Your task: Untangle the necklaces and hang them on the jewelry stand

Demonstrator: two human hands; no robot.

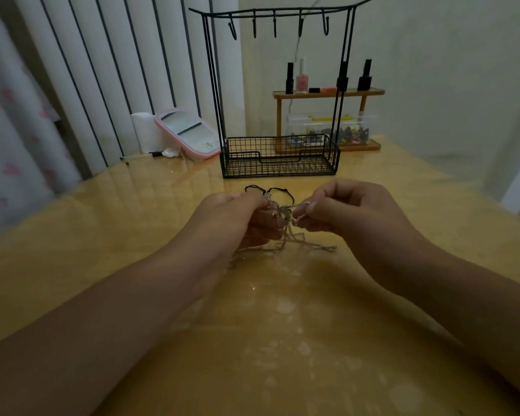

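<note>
Glossy yellow table (132, 235), vertical blinds (102, 70), both hands pinching tangled necklaces (285, 217)

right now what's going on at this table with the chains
A person is working on a tangled clump of thin silver chain necklaces, with a black cord caught in it. The left hand and right hand each pinch part of the knot just above the glossy yellow wooden table, loose ends trailing on it. Behind stands the black wire jewelry stand; its hooks are bare, so nothing is hung yet.
</note>
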